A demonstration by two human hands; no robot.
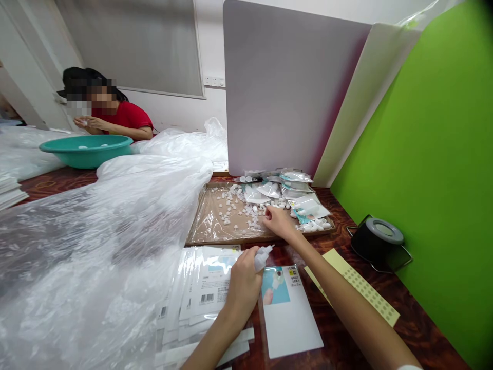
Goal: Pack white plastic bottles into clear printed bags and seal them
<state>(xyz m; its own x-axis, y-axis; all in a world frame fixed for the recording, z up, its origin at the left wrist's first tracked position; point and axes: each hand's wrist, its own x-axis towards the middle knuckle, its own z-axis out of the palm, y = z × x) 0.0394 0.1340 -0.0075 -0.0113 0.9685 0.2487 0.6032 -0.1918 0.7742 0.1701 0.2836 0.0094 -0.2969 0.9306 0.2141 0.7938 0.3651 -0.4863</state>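
Note:
My left hand (242, 288) is shut on a small white plastic piece (262, 257), which sticks out above my fingers. It is over a stack of printed packaging cards with barcodes (206, 293). My right hand (278, 223) reaches to the near edge of a wooden tray lined with clear plastic (215, 226), its fingertips among loose white plastic pieces (250, 218). I cannot tell if those fingers pinch one. Sealed white packets (296, 187) lie in a heap along the tray's far right side. A single card with a picture (287, 313) lies under my right forearm's inner side.
A large clear plastic sheet (96, 246) covers the table's left side. A teal basin (87, 150) stands beyond it, next to a co-worker in a red top (123, 118). A yellow dotted label sheet (360, 288) and a black round device (377, 241) sit right, by a green partition (416, 154).

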